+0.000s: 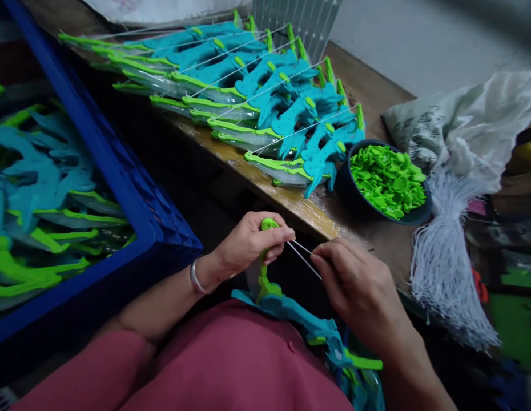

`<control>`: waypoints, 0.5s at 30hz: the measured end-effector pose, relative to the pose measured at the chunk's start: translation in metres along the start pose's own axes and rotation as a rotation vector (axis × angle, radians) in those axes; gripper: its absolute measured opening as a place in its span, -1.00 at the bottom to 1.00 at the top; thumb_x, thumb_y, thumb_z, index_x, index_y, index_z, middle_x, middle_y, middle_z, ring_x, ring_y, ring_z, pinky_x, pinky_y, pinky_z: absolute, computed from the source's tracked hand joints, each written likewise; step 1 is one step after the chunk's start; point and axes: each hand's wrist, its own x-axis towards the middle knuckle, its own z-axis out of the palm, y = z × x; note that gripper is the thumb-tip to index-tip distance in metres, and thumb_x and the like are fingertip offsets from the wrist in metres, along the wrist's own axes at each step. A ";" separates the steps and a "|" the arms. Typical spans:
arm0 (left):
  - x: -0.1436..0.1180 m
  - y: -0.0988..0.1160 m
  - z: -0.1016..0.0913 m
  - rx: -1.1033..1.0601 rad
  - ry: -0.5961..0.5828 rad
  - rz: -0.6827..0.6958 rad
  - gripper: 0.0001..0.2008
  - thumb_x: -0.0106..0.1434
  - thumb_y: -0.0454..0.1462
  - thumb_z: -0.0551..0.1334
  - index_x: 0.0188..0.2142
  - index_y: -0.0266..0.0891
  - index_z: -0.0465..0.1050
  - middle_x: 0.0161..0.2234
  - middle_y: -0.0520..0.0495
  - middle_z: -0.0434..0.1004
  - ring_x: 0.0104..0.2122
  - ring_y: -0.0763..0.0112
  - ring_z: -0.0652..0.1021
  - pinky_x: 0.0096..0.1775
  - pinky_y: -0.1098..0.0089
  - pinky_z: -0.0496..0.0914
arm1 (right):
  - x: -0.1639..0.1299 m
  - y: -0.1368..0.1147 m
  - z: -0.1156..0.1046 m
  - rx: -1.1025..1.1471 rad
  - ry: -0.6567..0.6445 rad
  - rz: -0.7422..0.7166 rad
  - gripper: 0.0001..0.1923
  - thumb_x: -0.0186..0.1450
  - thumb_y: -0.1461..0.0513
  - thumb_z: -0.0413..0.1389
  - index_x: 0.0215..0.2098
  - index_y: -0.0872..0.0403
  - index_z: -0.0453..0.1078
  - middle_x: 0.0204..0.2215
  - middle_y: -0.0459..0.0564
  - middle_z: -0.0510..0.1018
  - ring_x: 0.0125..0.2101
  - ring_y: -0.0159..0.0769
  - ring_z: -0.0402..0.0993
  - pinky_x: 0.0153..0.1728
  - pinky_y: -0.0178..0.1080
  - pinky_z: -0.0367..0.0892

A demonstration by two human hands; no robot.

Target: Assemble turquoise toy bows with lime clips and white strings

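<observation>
Left hand has its grip closed around the green end of a toy bow: smooth moulded plastic, lime green limb running into a teal body. The bow sits over the person's lap, just below the worktop edge. Its long axis runs from the green tip at upper left, in the left hand, down to lower right, past the right wrist.

Right hand pinches a thin white string between thumb and fingers, grip closed on it. The string is taut and spans the short gap between the two hands.

On the worktop, a fanned stack of finished bows, same teal and green plastic, each strung with a white line, long axes running roughly left to right. Just right of the stack is a dark round bowl full of small lime green plastic parts. A bundle of white cords, frayed and fibrous, lies right of the bowl beside a crumpled white bag. At left, a blue plastic crate holds loose unstrung bows.
</observation>
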 end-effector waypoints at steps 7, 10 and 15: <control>0.013 0.038 0.010 -0.087 -0.126 0.180 -0.79 0.23 -0.22 0.40 -0.42 -0.29 0.46 -0.64 0.08 0.33 -0.68 0.56 0.29 -0.64 0.53 0.20 | 0.017 -0.039 -0.031 -0.454 0.039 -0.036 -0.80 0.51 0.32 -0.01 -0.31 0.07 0.28 -0.40 0.01 0.33 -0.40 -0.21 0.26 -0.37 -0.12 0.12; 0.007 0.050 0.006 -0.138 -0.065 0.241 -0.78 0.21 -0.22 0.44 -0.42 -0.30 0.49 -0.63 0.06 0.35 -0.67 0.57 0.30 -0.64 0.55 0.22 | 0.028 -0.060 -0.030 -0.568 0.013 -0.061 -0.80 0.39 0.43 0.01 -0.35 0.06 0.23 -0.41 0.01 0.30 -0.40 -0.19 0.21 -0.39 -0.12 0.09; 0.007 0.060 -0.023 -0.211 0.044 0.353 -0.71 0.07 -0.20 0.54 -0.50 -0.31 0.51 -0.63 0.07 0.29 -0.69 0.56 0.31 -0.70 0.56 0.22 | 0.057 -0.080 -0.016 -0.681 0.029 -0.131 -0.84 0.29 0.47 0.03 -0.29 0.11 0.29 -0.36 0.03 0.33 -0.36 -0.14 0.23 -0.38 -0.13 0.19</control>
